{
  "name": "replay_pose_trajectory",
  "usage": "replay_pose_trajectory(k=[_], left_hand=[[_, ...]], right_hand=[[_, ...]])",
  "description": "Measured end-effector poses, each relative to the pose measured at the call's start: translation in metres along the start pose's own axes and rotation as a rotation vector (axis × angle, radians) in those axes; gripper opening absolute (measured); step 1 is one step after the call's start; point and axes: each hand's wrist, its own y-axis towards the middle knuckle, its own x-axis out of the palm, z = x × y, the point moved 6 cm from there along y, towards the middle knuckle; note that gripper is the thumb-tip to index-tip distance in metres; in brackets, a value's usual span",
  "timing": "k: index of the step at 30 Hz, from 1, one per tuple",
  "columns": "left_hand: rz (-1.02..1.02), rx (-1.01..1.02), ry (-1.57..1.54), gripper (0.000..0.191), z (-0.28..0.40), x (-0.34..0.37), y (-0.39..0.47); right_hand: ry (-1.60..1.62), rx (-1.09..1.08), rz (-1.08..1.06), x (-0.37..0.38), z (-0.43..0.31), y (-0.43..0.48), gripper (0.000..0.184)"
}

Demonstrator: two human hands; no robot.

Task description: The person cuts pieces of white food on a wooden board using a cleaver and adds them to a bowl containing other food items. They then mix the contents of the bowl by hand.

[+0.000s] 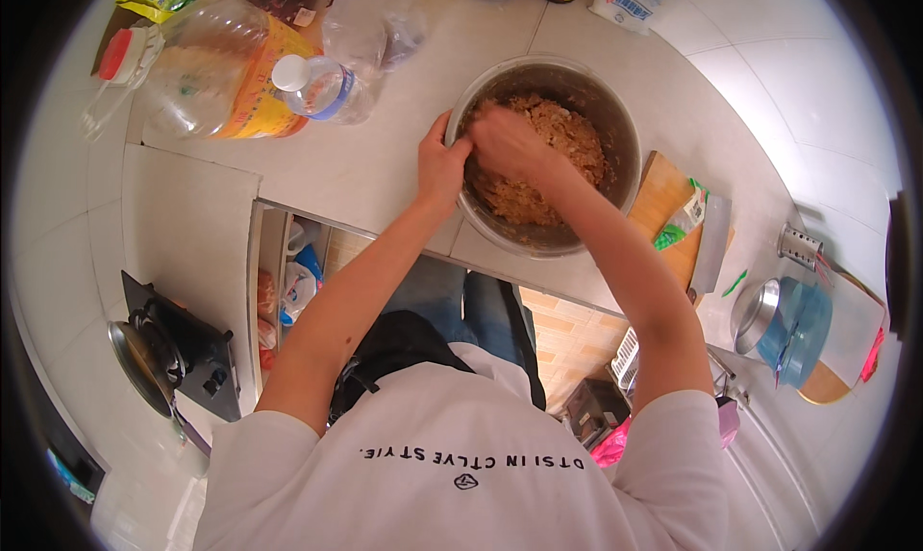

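A deep stainless steel bowl (629, 118) stands on the tiled counter, holding a reddish-brown, minced-meat-like mixture (570, 136). My left hand (441, 163) grips the bowl's left rim, thumb toward the inside and fingers along the outer wall. Inside the bowl, my right hand (508, 141) is at the left part of the mixture. Motion blurs it, and its fingertips are hidden, so I cannot make out whether they close on any of the mixture.
Right of the bowl lie a wooden cutting board (656, 183), a green-and-white packet (681, 223) and a cleaver (712, 237). A large oil bottle (209, 68) and a small plastic bottle (332, 93) stand left. A pan (140, 367) sits on the stove (205, 367).
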Motion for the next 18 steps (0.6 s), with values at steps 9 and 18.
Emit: replay_pose_trajectory(k=[9, 18], left_hand=[[0.069, 0.015, -0.043, 0.034, 0.009, -0.002, -0.006], [0.202, 0.013, -0.126, 0.032, -0.007, -0.007, -0.014]], right_hand=[[0.028, -0.381, -0.059, -0.023, 0.007, -0.084, 0.03], [0.476, 0.584, 0.015, 0.028, 0.07, -0.132, 0.071]])
